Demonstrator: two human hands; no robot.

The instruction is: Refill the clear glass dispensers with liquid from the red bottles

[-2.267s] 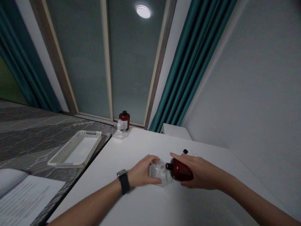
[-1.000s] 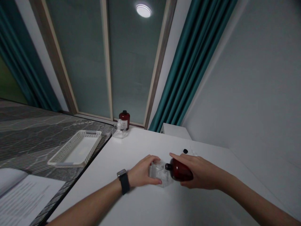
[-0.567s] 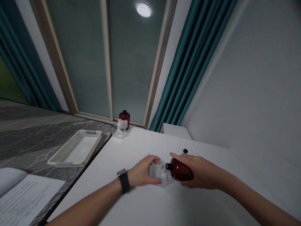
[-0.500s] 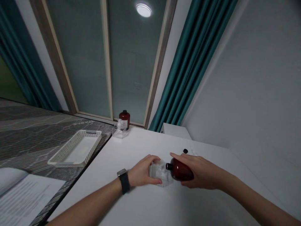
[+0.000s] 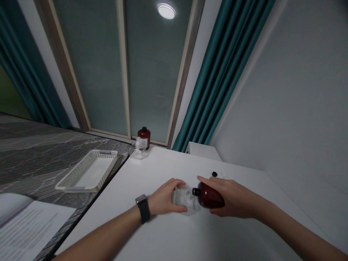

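Observation:
My right hand (image 5: 231,197) is wrapped round a dark red bottle (image 5: 208,195) tipped on its side, its open black neck pointing left into a small clear container (image 5: 187,199). My left hand (image 5: 164,199), with a dark watch (image 5: 143,209) on the wrist, grips that clear container on the white table (image 5: 163,235). Just beyond my right hand lies a small black cap (image 5: 214,174) on the table.
A second dark red bottle (image 5: 144,138) and a small clear dispenser (image 5: 138,149) stand at the table's far left corner by the window. A white perforated tray (image 5: 89,171) sits on the grey patterned surface to the left. Papers (image 5: 27,232) lie at bottom left. Teal curtains hang behind.
Hardly anything has changed; both hands hold the same pose, with the red bottle shifted very slightly to the right.

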